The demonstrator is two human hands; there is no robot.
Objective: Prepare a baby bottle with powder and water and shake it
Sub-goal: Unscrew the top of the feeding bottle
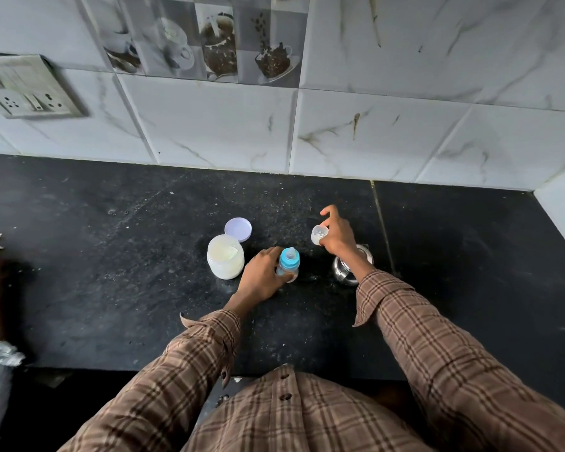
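Left hand [262, 275] gripping upright blue-topped baby bottle [288, 264], right hand [337, 234] pinching clear cap [319, 235], beside open powder jar [225, 261]

Head view, steeply down, near countertop [111, 288]

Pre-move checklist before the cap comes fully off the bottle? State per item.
1. Left hand grips the baby bottle: ok.
2. Bottle upright on the counter: ok.
3. Clear cap in right hand grip, off the bottle: ok.
4. Blue nipple ring still on, so no powder can go in: not ok.
5. Powder jar open, its lid beside it: ok.
6. Water in the steel pot: cannot tell.
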